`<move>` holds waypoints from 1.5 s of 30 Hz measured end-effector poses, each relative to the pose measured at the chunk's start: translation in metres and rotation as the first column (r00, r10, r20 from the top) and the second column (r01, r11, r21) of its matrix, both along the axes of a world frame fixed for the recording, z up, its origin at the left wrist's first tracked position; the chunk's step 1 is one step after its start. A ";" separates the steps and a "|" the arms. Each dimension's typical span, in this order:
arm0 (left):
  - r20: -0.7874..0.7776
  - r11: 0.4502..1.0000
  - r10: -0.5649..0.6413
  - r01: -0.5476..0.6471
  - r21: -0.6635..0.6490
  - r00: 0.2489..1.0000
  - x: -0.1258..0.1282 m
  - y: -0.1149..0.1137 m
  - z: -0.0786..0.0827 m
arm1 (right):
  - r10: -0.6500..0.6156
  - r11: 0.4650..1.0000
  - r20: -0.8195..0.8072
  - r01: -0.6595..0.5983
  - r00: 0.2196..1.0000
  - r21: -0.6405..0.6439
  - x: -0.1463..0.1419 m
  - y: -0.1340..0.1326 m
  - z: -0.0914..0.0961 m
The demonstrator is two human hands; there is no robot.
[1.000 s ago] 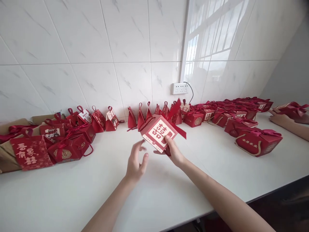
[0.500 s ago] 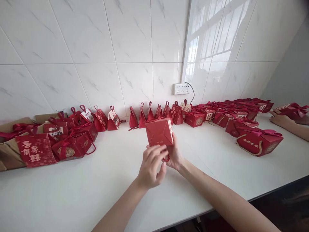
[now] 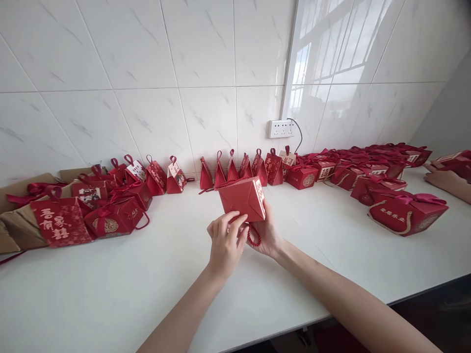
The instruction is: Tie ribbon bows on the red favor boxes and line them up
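Note:
A small red gift box [image 3: 241, 200] is held above the white table, its plain folded face turned toward me and a printed pale label on its right side. My right hand [image 3: 268, 233] grips it from behind and the right, thumb along the edge. A twisted red cord loop [image 3: 254, 235] hangs below the box by that palm. My left hand [image 3: 225, 241] has its bent fingers against the lower left edge of the box, thumb close to the fingertips. Whether those fingers pinch part of the box or cord is not visible.
Red triangular boxes [image 3: 231, 169] line the tiled wall. At left, more gift boxes [image 3: 112, 216] sit beside an open cardboard carton [image 3: 22, 223]. Ribboned boxes [image 3: 408, 212] crowd the right, near another person's hand [image 3: 443, 179]. A power strip [image 3: 281, 129] is on the wall.
My left fingers have come up against the lower edge of the box. The box is tilted slightly, and the cord loop shows more fully. The camera view has shifted a little.

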State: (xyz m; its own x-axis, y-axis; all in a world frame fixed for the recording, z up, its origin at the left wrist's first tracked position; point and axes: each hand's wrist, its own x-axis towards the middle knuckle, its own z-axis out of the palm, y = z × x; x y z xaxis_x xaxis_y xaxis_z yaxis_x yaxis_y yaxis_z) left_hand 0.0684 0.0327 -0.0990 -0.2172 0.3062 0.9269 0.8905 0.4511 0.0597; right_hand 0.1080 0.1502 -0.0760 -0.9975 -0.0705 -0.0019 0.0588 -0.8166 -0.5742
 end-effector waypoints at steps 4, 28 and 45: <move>-0.015 1.000 0.006 -0.006 -0.007 1.000 0.000 0.000 0.000 | 0.010 1.000 -0.043 -0.009 0.999 0.013 0.001 -0.001 0.001; -0.047 1.000 -0.011 0.012 0.022 0.999 0.003 0.000 0.003 | 0.049 0.999 -0.059 -0.049 0.997 0.014 0.005 -0.002 0.004; -0.148 0.999 -0.014 0.022 0.048 0.989 0.010 -0.001 0.011 | 0.058 0.997 -0.071 -0.062 0.996 -0.053 0.006 -0.003 0.002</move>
